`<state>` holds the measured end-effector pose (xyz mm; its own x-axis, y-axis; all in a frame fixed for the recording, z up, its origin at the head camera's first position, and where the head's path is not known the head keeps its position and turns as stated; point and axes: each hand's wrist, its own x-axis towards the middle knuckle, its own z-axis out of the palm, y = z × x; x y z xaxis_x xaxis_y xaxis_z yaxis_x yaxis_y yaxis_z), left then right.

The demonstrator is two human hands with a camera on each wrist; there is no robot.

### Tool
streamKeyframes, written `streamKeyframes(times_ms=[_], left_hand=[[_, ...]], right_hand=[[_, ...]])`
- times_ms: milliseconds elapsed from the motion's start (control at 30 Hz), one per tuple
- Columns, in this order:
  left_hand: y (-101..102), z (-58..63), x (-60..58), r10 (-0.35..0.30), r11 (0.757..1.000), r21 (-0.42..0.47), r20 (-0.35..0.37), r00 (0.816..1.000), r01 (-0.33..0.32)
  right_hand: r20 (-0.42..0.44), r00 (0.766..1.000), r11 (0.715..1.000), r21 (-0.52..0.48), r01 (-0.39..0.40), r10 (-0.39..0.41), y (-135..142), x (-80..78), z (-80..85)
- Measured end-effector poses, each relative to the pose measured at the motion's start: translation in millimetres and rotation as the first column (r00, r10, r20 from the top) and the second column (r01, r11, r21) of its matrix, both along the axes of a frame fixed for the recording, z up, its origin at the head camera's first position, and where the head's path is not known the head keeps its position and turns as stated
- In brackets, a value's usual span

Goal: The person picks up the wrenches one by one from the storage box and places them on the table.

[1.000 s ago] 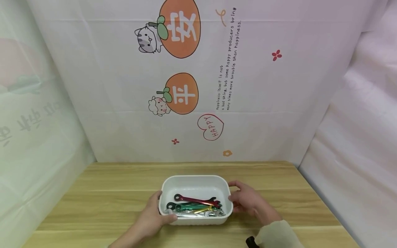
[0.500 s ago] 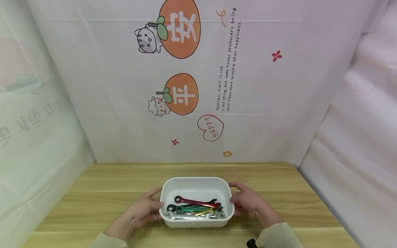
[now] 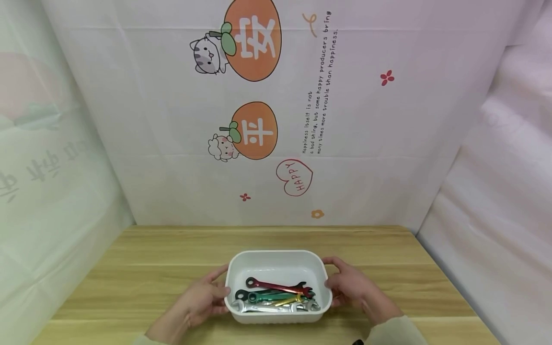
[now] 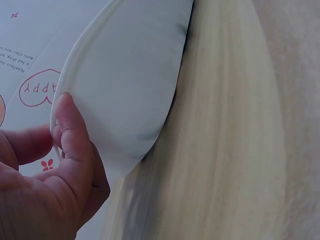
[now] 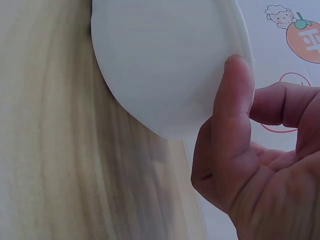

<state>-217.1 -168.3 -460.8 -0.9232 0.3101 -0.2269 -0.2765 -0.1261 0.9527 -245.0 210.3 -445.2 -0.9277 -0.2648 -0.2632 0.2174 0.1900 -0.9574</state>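
Observation:
A white plastic tub [image 3: 278, 318] sits near the front of the wooden table in the head view. Inside lie several combination wrenches: a red wrench [image 3: 278, 286] across the top, a green wrench [image 3: 269, 295], a yellow wrench [image 3: 286, 301] and silver wrenches [image 3: 265, 308] along the front wall. My left hand [image 3: 202, 298] grips the tub's left end, and its thumb and fingers pinch the wall in the left wrist view. At the opposite end my right hand [image 3: 351, 286] holds the rim the same way. The lower wrenches are partly covered.
The wooden table [image 3: 164, 249] extends around the tub. A printed white backdrop [image 3: 366, 158] rises behind its far edge. White cloth sheets [image 3: 487, 191] hang on the left and right.
My left hand has shifted its hold from the tub's front-left corner to its left end. The tub, with both hands on it, has come slightly nearer and to the right.

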Motion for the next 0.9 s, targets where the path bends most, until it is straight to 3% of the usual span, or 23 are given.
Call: streamKeyframes(times_ms=[900], left_hand=[[10, -0.6, 12.4, 0.063, 0.998, -0.009, -0.024, 0.998, -0.063]], right_hand=[[0.023, 1.0, 0.999, -0.054, -0.008, 0.009, 0, 7.0, -0.5]])
